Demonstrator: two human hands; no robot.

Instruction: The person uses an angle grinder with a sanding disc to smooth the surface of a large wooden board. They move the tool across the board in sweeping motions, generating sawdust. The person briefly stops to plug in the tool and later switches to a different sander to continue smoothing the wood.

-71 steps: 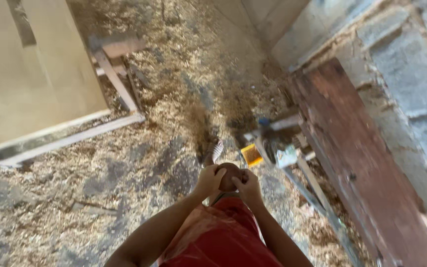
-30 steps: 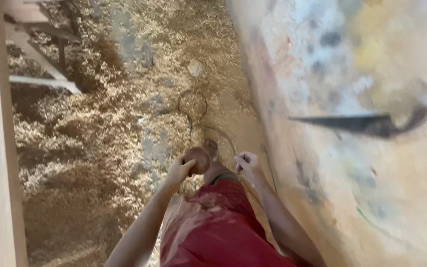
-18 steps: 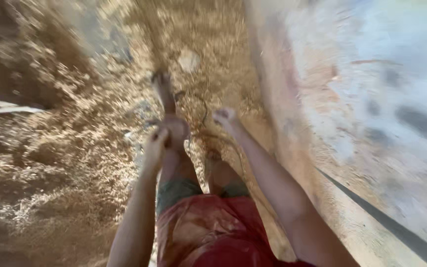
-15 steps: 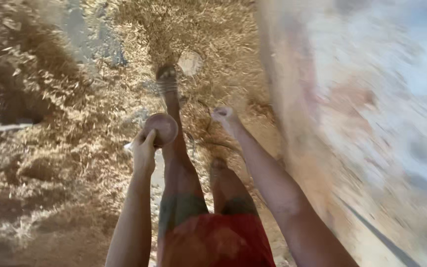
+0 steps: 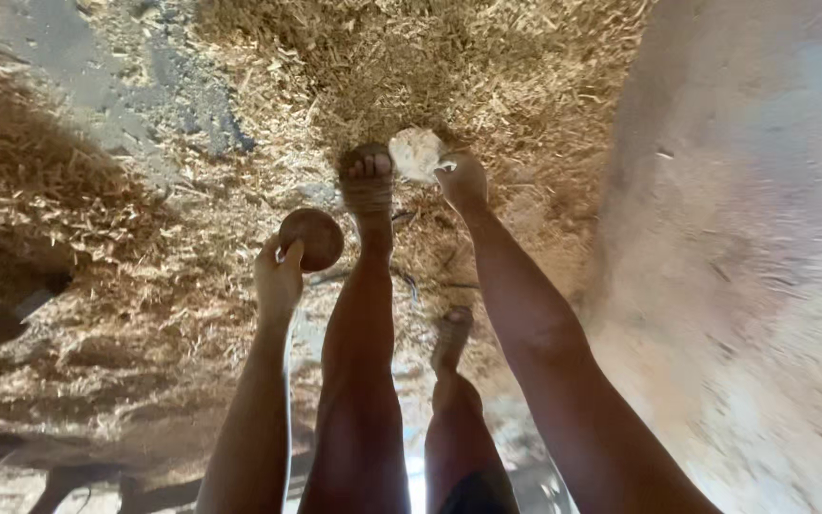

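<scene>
The left hand (image 5: 278, 278) is nearest the camera, fingers closed around a round brown wooden ball (image 5: 312, 239) held above the floor beside the left leg (image 5: 362, 314). Farther out, the right hand (image 5: 461, 179) grips a pale crumpled wad (image 5: 416, 153), fingers clamped on it, just beside the forward foot (image 5: 366, 186). Beyond lies a floor covered in wood shavings (image 5: 468, 67).

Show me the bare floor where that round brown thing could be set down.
Bare grey concrete floor lies upper left, bordered by heaped wood shavings. The left hand holds the round brown ball-like object; the right hand touches a pale lump. Around the feet it is crowded.
</scene>
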